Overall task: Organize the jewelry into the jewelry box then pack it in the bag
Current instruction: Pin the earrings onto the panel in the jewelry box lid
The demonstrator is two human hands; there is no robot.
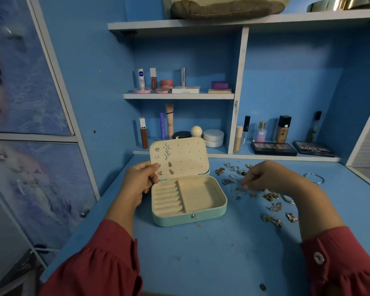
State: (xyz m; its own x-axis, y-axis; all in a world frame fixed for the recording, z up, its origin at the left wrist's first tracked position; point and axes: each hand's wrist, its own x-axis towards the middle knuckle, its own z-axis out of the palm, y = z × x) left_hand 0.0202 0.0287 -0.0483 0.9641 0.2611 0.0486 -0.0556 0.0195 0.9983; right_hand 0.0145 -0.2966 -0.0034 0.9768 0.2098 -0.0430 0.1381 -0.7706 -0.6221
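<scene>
Jewelry box (188, 201) on desk (212, 253), loose jewelry (271, 197) right, shelves (179, 96) behind.

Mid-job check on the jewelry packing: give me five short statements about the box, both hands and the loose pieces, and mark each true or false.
1. The jewelry box stands open on the desk. True.
2. The large compartment of the box is full of bangles. False: it holds nothing that shows.
3. The left hand holds the left edge of the lid. True.
4. The right hand rests inside the box. False: it is over the loose jewelry to the right of the box, fingertips pinching at a small piece.
5. Earrings are pinned on the lid's left part. True.
</scene>
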